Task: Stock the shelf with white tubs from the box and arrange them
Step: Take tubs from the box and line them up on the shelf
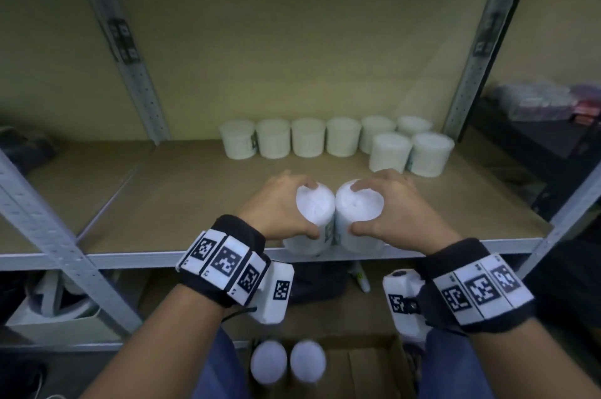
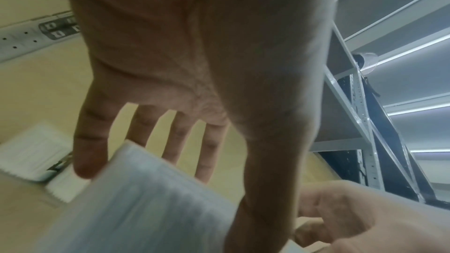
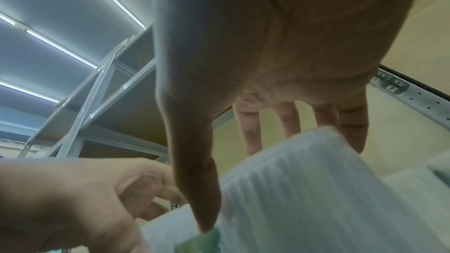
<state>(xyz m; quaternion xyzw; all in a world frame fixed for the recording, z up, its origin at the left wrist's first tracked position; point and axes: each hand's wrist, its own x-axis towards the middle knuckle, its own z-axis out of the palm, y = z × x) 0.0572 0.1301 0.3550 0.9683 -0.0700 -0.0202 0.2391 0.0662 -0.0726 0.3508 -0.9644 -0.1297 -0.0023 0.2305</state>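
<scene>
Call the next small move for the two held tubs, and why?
Probably push both back and set them left of the front pair. Left hand grips one tub, right hand another, both at the shelf's front edge; the second row has only two tubs, with bare shelf to their left.

Looks like a stockroom: bare perforated metal racking (image 1: pixel 140 86) with board shelves (image 1: pixel 195 203), identical white tubs (image 1: pixel 273 138) rowed at twelve o'clock, strip lights (image 3: pixel 60 45) overhead.
</scene>
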